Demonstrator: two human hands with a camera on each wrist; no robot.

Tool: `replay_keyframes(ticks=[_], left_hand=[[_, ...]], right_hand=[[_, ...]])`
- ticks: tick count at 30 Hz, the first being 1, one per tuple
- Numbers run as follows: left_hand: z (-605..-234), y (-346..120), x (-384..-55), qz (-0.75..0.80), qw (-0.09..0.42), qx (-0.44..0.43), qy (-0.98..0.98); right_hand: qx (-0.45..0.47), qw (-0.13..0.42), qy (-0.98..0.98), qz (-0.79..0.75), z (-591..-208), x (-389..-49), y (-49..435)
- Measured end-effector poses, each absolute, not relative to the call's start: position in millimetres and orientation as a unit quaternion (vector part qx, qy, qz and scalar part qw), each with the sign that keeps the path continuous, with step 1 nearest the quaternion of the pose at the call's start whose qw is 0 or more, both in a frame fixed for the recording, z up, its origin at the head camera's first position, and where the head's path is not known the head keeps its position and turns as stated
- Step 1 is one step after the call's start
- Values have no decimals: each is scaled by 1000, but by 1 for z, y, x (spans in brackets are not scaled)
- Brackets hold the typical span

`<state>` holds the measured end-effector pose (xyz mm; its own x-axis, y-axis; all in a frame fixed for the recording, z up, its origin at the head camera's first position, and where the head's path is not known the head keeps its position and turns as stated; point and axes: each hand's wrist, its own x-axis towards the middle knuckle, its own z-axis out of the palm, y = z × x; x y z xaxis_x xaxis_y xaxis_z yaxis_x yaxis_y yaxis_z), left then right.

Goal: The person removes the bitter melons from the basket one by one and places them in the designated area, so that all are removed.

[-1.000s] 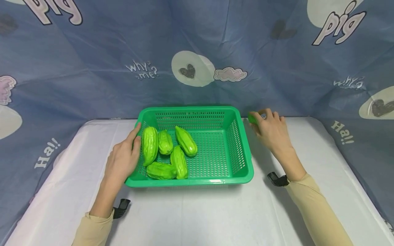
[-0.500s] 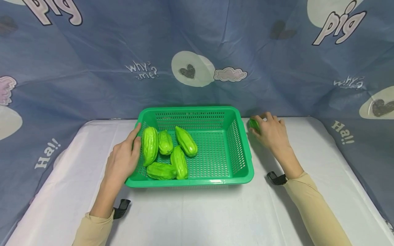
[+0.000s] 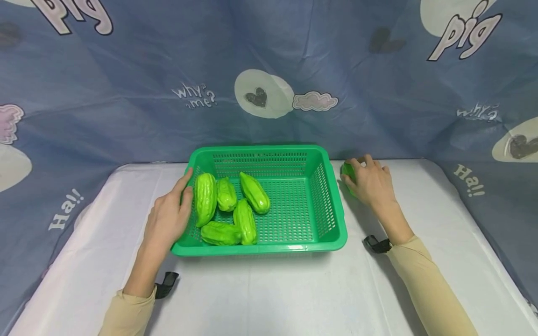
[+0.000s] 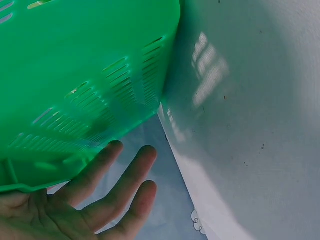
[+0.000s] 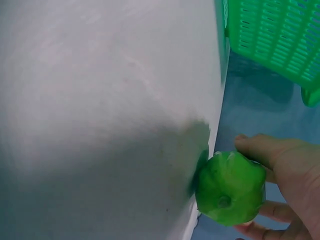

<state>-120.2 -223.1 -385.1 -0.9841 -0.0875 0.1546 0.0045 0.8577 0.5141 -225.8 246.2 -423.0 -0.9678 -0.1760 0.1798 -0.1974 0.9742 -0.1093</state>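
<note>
A green plastic basket (image 3: 290, 247) stands on the white-covered table. My left hand (image 3: 168, 212) holds its left rim, thumb over the edge and the other fingers extended along the outer wall in the left wrist view. Inside lie several light-green bitter melons (image 3: 254, 193), grouped toward the left. Beyond the basket's right side, my right hand (image 3: 371, 182) holds another bitter melon (image 5: 230, 187) between thumb and fingers. Its stem end faces the right wrist camera, and its side appears to touch the tabletop. The hand covers part of this melon in the head view.
A blue printed cloth (image 3: 269, 126) hangs along the table's back edge, right behind the basket and the right hand. White cloth (image 3: 273, 294) covers the table in front. Dark wrist straps (image 3: 377, 244) sit on both forearms.
My right hand has come slightly lower and nearer with the bitter melon, and more of the melon shows beneath the fingers. The left hand and basket stay put.
</note>
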Motion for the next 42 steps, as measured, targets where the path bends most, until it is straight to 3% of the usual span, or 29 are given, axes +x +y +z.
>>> replay_keyframes(ticks=[42], left_hand=[[-386,-223,-119,-271,92,16,-958]], right_hand=[[82,83,-991,65,-420,-227,244]])
